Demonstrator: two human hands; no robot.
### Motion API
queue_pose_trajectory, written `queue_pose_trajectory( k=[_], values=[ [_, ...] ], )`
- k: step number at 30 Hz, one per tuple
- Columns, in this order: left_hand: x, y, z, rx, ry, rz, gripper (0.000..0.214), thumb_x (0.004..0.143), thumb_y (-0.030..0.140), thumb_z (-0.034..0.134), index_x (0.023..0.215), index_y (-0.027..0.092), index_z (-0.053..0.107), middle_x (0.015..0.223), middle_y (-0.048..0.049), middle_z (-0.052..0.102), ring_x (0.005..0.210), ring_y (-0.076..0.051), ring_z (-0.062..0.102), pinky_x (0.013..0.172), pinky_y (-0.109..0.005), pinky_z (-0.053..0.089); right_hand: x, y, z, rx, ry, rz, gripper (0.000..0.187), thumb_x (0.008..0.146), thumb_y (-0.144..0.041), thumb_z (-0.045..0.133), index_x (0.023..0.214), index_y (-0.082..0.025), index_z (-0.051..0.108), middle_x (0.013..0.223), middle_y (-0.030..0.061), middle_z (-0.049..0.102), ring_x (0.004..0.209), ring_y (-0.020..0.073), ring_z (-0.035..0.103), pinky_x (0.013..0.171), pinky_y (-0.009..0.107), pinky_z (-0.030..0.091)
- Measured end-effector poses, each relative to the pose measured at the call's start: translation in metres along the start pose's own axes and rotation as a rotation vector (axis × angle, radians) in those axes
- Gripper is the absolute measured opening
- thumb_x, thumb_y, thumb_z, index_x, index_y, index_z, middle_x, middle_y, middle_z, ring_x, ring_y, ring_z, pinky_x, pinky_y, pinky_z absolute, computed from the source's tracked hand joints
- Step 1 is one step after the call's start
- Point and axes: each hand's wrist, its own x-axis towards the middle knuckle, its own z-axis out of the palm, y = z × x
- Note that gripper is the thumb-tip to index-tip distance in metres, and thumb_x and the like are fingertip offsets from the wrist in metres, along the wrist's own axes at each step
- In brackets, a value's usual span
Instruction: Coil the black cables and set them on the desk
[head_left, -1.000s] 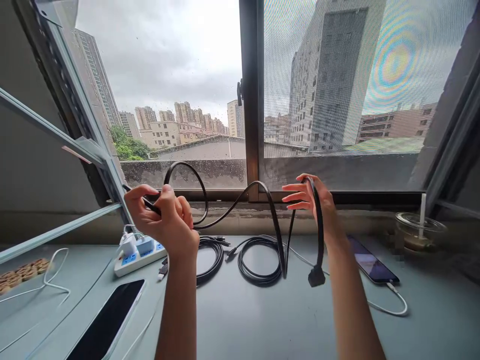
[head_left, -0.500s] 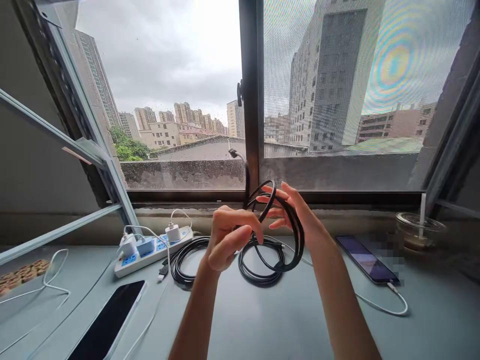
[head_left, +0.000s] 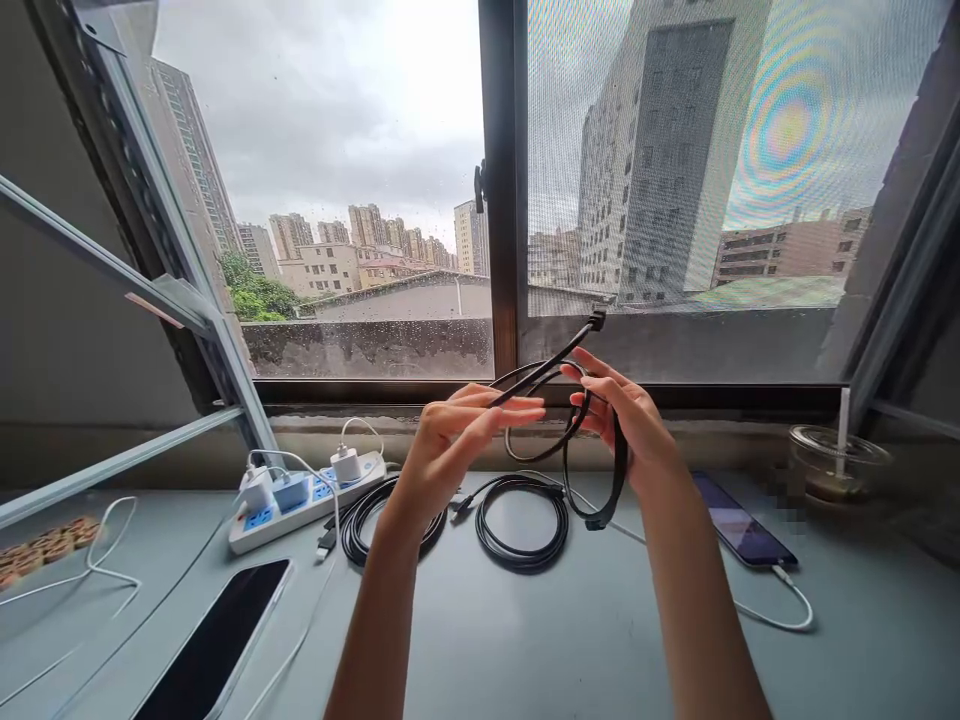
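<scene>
Right now, from where I stand, black cable (head_left: 619, 460) is up off the desk (head_left: 525, 650), looped between and around both hands. Right hand (head_left: 630, 415): curled, thumb over fingers, gripping the loops. Left hand (head_left: 454, 440): fingers straight and nearly together, against the cable; can't tell if thumb is pinching it. 1 connector (head_left: 597, 320) pokes up above the right fingertips; a dark cable end (head_left: 596, 523) hangs below the right hand. Under the hands, 2 coiled black cables (head_left: 517, 564) on the desk. Left of left hand: white power strip (head_left: 300, 516), plugged-in chargers, 1 smartphone (head_left: 217, 630) nearer the forearm. Right of right hand: 1 charging smartphone (head_left: 750, 525), then clear plastic cup (head_left: 836, 465) with straw.
</scene>
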Motion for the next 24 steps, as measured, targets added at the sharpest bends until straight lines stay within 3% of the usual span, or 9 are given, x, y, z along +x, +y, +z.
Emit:
queue_pose_trajectory(
  k=[3, 6, 8, 11, 14, 16, 18, 21, 24],
  values=[
    [0.002, -0.008, 0.0, -0.047, 0.173, 0.008, 0.033, 0.089, 0.028, 0.044, 0.103, 0.024, 0.074, 0.112, -0.0031, 0.069, 0.101, -0.022, 0.06, 0.093, -0.037, 0.041, 0.001, -0.001, -0.006, -0.028, 0.063, -0.036, 0.048, 0.068, -0.024, 0.066, 0.117, -0.024, 0.063, 0.111, 0.0016, 0.068, 0.065, 0.0069, 0.066, 0.051, 0.014, 0.055],
    [0.005, -0.019, 0.0, -0.145, 0.375, -0.053, 0.036, 0.087, 0.029, 0.043, 0.109, 0.025, 0.071, 0.117, -0.0031, 0.067, 0.103, -0.022, 0.06, 0.091, -0.038, 0.042, 0.004, -0.001, -0.009, -0.075, 0.106, -0.07, 0.05, 0.066, -0.023, 0.064, 0.116, -0.022, 0.063, 0.105, 0.0026, 0.07, 0.054, 0.0057, 0.062, 0.048, 0.017, 0.055],
    [0.007, -0.025, -0.002, -0.217, 0.423, -0.087, 0.037, 0.085, 0.029, 0.042, 0.108, 0.025, 0.071, 0.118, -0.0023, 0.066, 0.101, -0.022, 0.061, 0.092, -0.037, 0.041, 0.006, 0.001, -0.011, -0.092, 0.126, -0.092, 0.051, 0.065, -0.023, 0.064, 0.116, -0.02, 0.063, 0.103, 0.0032, 0.07, 0.048, 0.0045, 0.058, 0.046, 0.019, 0.054],
    [0.006, -0.03, -0.009, -0.311, 0.352, -0.056, 0.035, 0.082, 0.027, 0.042, 0.096, 0.023, 0.074, 0.11, -0.0028, 0.069, 0.101, -0.022, 0.061, 0.098, -0.037, 0.039, 0.01, 0.005, -0.011, -0.089, 0.184, -0.132, 0.051, 0.064, -0.023, 0.061, 0.115, -0.018, 0.062, 0.105, 0.0045, 0.069, 0.046, 0.0036, 0.056, 0.046, 0.02, 0.052],
    [0.003, -0.031, -0.016, -0.31, 0.184, -0.092, 0.037, 0.082, 0.026, 0.044, 0.109, 0.023, 0.07, 0.092, -0.0028, 0.073, 0.092, -0.021, 0.064, 0.098, -0.038, 0.038, 0.014, 0.009, -0.011, -0.061, 0.195, -0.198, 0.048, 0.067, -0.024, 0.061, 0.115, -0.019, 0.061, 0.105, 0.0048, 0.068, 0.044, 0.0018, 0.051, 0.043, 0.018, 0.046],
    [0.001, -0.031, -0.018, -0.246, 0.104, -0.154, 0.038, 0.085, 0.026, 0.043, 0.116, 0.022, 0.065, 0.077, -0.0015, 0.071, 0.083, -0.019, 0.065, 0.097, -0.039, 0.039, 0.013, 0.01, -0.011, -0.054, 0.126, -0.246, 0.047, 0.07, -0.026, 0.062, 0.116, -0.02, 0.06, 0.104, 0.0046, 0.068, 0.041, 0.0003, 0.047, 0.038, 0.016, 0.037],
    [0.0, -0.03, -0.017, -0.177, 0.111, -0.166, 0.034, 0.089, 0.028, 0.042, 0.113, 0.021, 0.065, 0.072, -0.0013, 0.07, 0.081, -0.018, 0.065, 0.096, -0.038, 0.04, 0.009, 0.008, -0.01, -0.087, 0.012, -0.271, 0.044, 0.074, -0.029, 0.062, 0.117, -0.023, 0.059, 0.106, 0.0047, 0.067, 0.039, -0.0006, 0.044, 0.034, 0.016, 0.029],
    [0.002, -0.029, -0.012, -0.063, 0.196, -0.104, 0.032, 0.088, 0.032, 0.05, 0.117, 0.023, 0.062, 0.096, -0.0037, 0.071, 0.092, -0.017, 0.064, 0.094, -0.035, 0.043, -0.002, 0.003, -0.004, -0.175, -0.192, -0.271, 0.037, 0.085, -0.037, 0.057, 0.12, -0.027, 0.058, 0.102, 0.0044, 0.069, 0.034, -0.0005, 0.041, 0.031, 0.017, 0.022],
    [0.004, -0.026, -0.004, 0.114, 0.156, -0.065, 0.044, 0.084, 0.033, 0.059, 0.127, 0.026, 0.053, 0.124, -0.0051, 0.061, 0.113, -0.018, 0.056, 0.099, -0.033, 0.041, -0.015, -0.002, 0.005, -0.209, -0.311, -0.332, 0.032, 0.089, -0.04, 0.053, 0.119, -0.029, 0.058, 0.087, 0.001, 0.07, 0.03, 0.0, 0.039, 0.028, 0.017, 0.018]
  ],
)
